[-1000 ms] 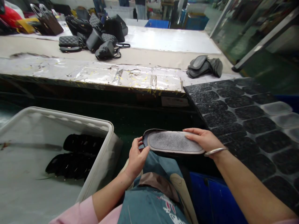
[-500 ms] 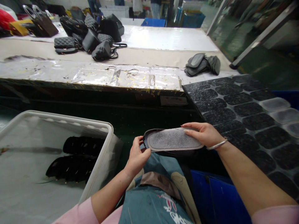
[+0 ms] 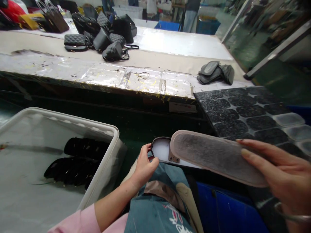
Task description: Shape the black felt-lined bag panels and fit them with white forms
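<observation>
My right hand [image 3: 284, 174] pinches the right end of a long oval grey panel [image 3: 209, 153] between thumb and fingers. The panel has a paler border and is tilted, its left end higher. Behind it is an oval bag piece [image 3: 160, 148] with a dark raised rim and a whitish inside. My left hand [image 3: 143, 166] grips this piece by its rounded left end. A small brown tab [image 3: 173, 158] with holes shows at the edge of the panel. The panel hides much of the bag piece's right part.
A white bin [image 3: 115, 136] holding black pieces [image 3: 85, 149] stands at left. At right is a black board [image 3: 225, 113] with rounded panels. Across the bench [image 3: 167, 58] lie black bags [image 3: 102, 38] and a grey pile of pieces [image 3: 213, 72]. Something blue [image 3: 225, 207] is below.
My right hand has drawn the grey panel away from the bag piece, to the right and closer to me, uncovering the whitish inside and brown tab. My left hand keeps its grip.
</observation>
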The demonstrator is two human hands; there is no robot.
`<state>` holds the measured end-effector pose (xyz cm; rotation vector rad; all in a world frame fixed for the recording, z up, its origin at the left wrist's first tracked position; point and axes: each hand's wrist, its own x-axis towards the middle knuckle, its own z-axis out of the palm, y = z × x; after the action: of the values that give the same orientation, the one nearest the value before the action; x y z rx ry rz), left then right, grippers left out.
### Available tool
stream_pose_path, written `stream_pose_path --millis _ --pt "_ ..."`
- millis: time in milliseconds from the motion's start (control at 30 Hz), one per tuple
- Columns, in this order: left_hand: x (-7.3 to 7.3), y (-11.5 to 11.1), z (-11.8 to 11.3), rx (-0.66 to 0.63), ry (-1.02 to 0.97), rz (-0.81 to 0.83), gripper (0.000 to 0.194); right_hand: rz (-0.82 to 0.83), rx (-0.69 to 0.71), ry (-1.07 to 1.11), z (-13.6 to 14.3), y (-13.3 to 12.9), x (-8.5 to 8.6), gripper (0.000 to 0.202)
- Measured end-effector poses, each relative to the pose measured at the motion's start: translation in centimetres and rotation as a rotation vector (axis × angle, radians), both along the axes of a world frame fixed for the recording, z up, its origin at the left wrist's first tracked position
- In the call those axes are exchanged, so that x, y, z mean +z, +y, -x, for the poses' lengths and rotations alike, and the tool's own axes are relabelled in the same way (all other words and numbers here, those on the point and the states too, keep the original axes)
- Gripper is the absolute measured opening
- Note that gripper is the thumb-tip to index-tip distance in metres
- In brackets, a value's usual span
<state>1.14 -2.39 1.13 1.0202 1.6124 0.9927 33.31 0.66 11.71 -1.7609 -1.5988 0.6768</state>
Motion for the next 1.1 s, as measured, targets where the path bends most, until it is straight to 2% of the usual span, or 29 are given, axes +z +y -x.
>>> stream_pose_path --millis 33,133,200,300,467,600,700,800,967,1100 --pt "0.1 0.0 0.0 0.0 -0.007 -0.003 0.049 0.078 -0.03 0.061 0.7 0.1 -0.9 0.03" --pt "0.2 -0.1 -0.1 0.004 -0.02 -0.017 0.047 0.297 -0.002 0.243 2.7 0.8 -3.6 0.036" --pt "0.1 -0.2 -0.1 0.011 -0.019 -0.026 0.046 0.367 0.018 0.281 3.5 1.5 -4.9 0.039" --pt "0.0 -0.2 -0.2 0.021 -0.024 -0.031 0.047 0.41 0.041 0.307 4.0 2.6 -6.0 0.04" --pt "0.0 -0.3 -0.2 0.022 -0.021 -0.045 0.049 0.352 0.115 0.25 5.3 3.7 -6.5 0.036" --pt "-0.2 -0.3 -0.2 0.012 -0.023 -0.053 0.051 0.281 0.087 0.234 6.4 4.1 -6.7 0.035" --pt "-0.5 -0.4 -0.3 0.005 -0.025 -0.064 0.052 0.319 0.061 0.268 6.8 4.2 -7.0 0.038" --pt "-0.6 -0.5 -0.4 0.006 -0.019 -0.07 0.052 0.301 0.074 0.23 6.7 4.0 -7.1 0.036" --pt "-0.7 -0.7 -0.4 -0.012 -0.005 -0.068 0.055 0.21 0.233 0.125 5.4 2.7 -7.4 0.034" --pt "-0.8 -0.7 -0.4 -0.011 0.011 -0.07 0.054 0.202 0.205 0.1 5.0 2.1 -7.9 0.035"
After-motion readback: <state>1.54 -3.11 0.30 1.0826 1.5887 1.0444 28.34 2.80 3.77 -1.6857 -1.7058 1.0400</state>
